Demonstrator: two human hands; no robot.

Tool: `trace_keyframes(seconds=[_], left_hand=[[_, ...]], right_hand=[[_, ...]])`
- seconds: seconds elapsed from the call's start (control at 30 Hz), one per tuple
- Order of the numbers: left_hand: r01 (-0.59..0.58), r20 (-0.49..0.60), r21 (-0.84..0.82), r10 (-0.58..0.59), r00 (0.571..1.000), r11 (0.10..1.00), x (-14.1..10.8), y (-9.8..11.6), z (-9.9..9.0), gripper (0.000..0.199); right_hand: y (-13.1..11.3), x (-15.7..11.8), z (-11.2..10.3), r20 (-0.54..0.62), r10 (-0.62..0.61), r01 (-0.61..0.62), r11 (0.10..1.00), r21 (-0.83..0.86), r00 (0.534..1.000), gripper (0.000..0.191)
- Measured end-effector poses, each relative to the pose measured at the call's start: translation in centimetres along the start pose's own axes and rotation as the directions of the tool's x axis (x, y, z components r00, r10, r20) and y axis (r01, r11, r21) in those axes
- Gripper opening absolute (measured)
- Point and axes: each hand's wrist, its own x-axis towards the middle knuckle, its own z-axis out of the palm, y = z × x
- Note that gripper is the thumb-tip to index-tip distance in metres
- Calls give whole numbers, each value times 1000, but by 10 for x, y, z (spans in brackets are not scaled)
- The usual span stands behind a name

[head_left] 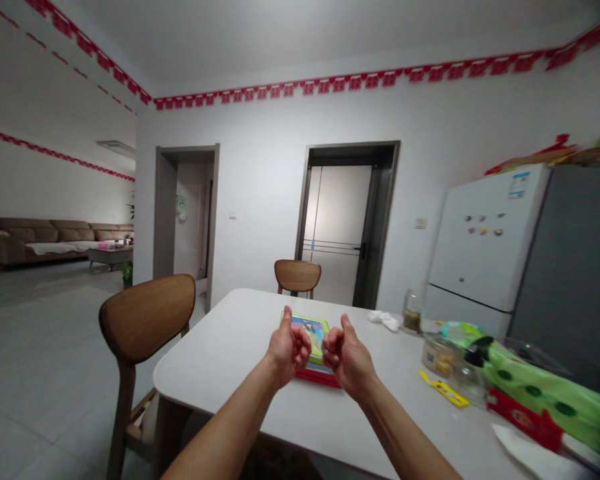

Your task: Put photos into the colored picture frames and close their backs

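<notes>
L hand, R hand: fingers curled, nil seen held; I'd level both by illus. box off surface's nr edge.

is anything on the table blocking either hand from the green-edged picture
Nothing visible stands between the left hand or right hand and the green-edged picture; the yellow item and crumpled white tissue lie off to the right.

Head cam: on your head, facing fwd
White round-cornered table: nr, below you
White wall: far, opp. you
</notes>
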Motion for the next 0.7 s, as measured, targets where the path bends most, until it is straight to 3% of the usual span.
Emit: trace_keyframes(seconds=[0.33,0.47,0.5,0.53,0.6,0.63,0.7], left_hand=[[121,20,62,-123,992,991,1,-3,-4,70],[141,-15,74,-141,990,987,6,-8,-12,71],[141,-39,73,-138,990,987,8,-12,-16,70],[140,-69,73,-135,988,988,9,-17,-20,69],[144,-143,73,-132,981,987,12,-31,-30,66],[151,-181,74,-135,974,986,13,-40,-36,64],[174,-245,75,-151,958,982,14,-60,-46,57]], right_hand=[[2,5,16,144,153,-127,977,-172,978,57],[18,14,6,115,115,-64,925,-374,987,55],[24,19,1,92,51,5,853,-522,994,54],[30,25,-4,83,-34,82,720,-689,996,53],[41,39,-17,131,-188,191,347,-918,973,46],[46,45,-24,166,-224,211,195,-958,960,37],[54,56,-37,203,-228,218,41,-975,952,26]])
